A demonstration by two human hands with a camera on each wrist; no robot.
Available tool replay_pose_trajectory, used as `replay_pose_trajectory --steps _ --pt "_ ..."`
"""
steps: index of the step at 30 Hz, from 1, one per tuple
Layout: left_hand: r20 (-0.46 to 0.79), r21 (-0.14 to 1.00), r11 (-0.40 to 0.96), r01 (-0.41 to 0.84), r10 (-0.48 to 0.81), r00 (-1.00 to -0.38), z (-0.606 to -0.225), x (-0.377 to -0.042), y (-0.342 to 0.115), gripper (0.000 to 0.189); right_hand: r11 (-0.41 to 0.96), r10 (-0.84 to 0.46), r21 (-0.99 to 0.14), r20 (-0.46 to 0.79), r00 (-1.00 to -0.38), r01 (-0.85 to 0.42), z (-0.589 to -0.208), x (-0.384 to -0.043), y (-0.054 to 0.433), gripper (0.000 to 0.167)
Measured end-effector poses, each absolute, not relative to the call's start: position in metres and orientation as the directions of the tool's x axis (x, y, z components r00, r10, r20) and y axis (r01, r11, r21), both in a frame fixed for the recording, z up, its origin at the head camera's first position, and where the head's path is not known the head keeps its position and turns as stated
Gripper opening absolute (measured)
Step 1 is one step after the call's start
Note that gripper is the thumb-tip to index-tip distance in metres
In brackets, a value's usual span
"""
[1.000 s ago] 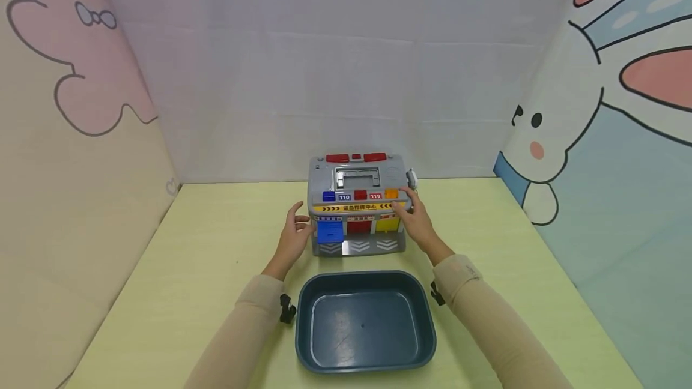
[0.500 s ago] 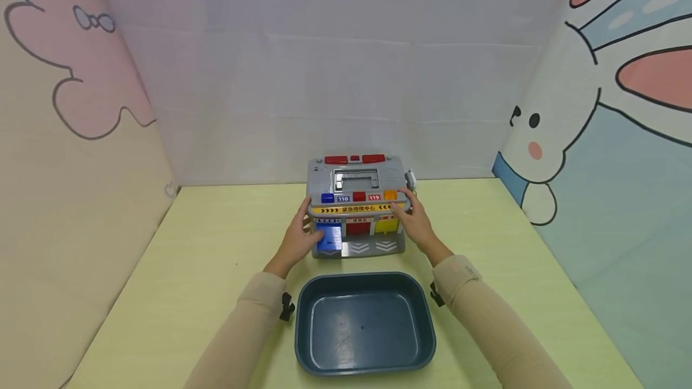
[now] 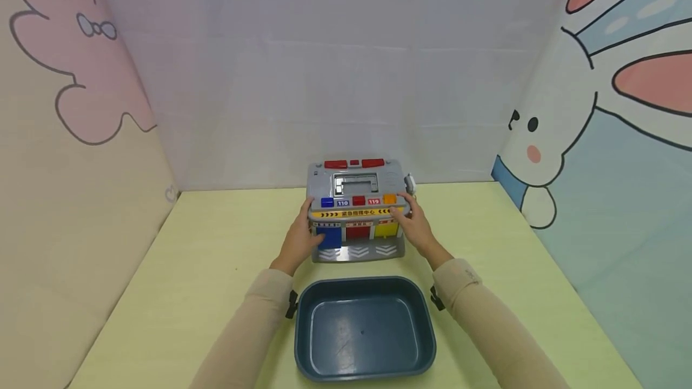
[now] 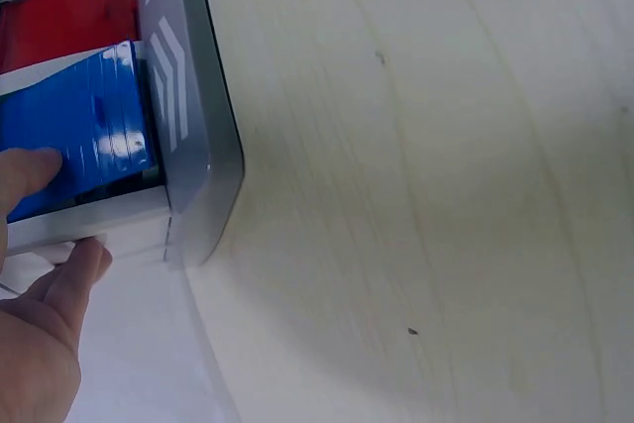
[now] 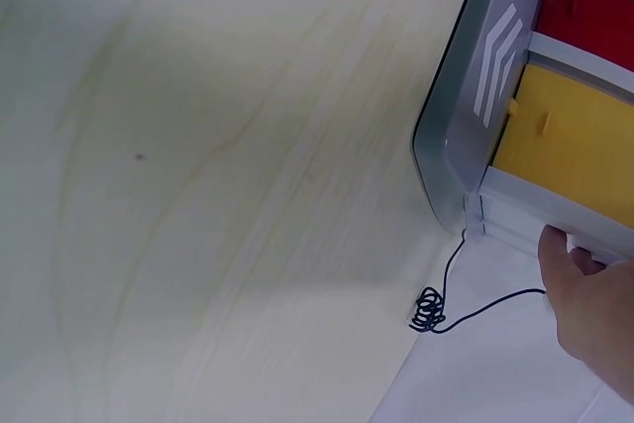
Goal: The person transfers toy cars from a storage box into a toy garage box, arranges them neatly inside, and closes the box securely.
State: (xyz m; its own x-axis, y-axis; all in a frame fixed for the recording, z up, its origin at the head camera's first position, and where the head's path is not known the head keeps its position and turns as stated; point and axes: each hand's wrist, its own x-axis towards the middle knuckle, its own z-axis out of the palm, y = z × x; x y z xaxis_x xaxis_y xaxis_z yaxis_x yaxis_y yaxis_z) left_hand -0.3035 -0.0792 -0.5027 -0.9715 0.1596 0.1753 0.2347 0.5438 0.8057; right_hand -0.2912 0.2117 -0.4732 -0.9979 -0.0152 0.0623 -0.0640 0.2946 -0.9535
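A grey toy garage (image 3: 321, 182) with a roof handle stands near the back of the table. Its front has a blue door (image 3: 333, 236), a red door (image 3: 358, 233) and a yellow door (image 3: 386, 230). My left hand (image 3: 295, 244) holds the left front corner, thumb pressed on the blue door and fingers along the side wall. In the left wrist view that blue door (image 4: 94, 111) sits slightly ajar at its lower edge. My right hand (image 3: 419, 230) grips the right front corner; in the right wrist view its fingers touch the side wall beside the yellow door (image 5: 570, 141).
A dark blue plastic basin (image 3: 362, 282) lies on the pale table (image 3: 216, 293), between the forearms and in front of the toy. A white handset (image 3: 410, 183) hangs at the toy's right side, with a coiled black cord (image 5: 429, 311). A white back wall (image 3: 243, 107) rises behind.
My left hand has come in from beside the toy to its corner, thumb onto the blue door. That door, raised outward before, has swung down nearly flush. My right hand keeps its grip.
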Motion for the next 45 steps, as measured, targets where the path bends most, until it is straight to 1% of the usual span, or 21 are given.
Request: replay_pose_trajectory --steps 7,17,23,29,39,45 --pt "0.192 0.747 0.626 0.222 0.117 -0.974 -0.5052 -0.306 -0.0786 0.097 0.327 -0.002 -0.942 0.081 -0.997 -0.077 -0.4785 -0.2904 0.2089 0.054" --pt "0.216 0.716 0.663 0.221 0.091 -0.972 -0.5018 -0.3099 -0.0776 0.09 0.276 -0.031 -0.96 0.041 -0.999 -0.048 -0.4712 -0.2939 0.2081 0.055" --pt "0.229 0.667 0.715 0.211 0.073 -0.971 -0.5008 -0.3102 -0.0791 0.086 0.316 -0.015 -0.946 0.072 -0.997 -0.073 -0.4728 -0.2918 0.204 0.055" --pt "0.232 0.666 0.714 0.216 0.076 -0.97 -0.5004 -0.3085 -0.079 0.087 0.326 -0.005 -0.94 0.102 -0.995 -0.098 -0.4738 -0.2922 0.2042 0.054" --pt "0.186 0.684 0.706 0.185 0.077 -0.98 -0.4969 -0.3086 -0.0784 0.086 0.332 -0.01 -0.94 0.077 -0.997 -0.076 -0.4739 -0.2922 0.2067 0.059" --pt "0.219 0.68 0.695 0.232 0.109 -0.97 -0.5012 -0.31 -0.0827 0.092 0.445 -0.004 -0.892 0.082 -0.997 -0.075 -0.4725 -0.289 0.2092 0.067"
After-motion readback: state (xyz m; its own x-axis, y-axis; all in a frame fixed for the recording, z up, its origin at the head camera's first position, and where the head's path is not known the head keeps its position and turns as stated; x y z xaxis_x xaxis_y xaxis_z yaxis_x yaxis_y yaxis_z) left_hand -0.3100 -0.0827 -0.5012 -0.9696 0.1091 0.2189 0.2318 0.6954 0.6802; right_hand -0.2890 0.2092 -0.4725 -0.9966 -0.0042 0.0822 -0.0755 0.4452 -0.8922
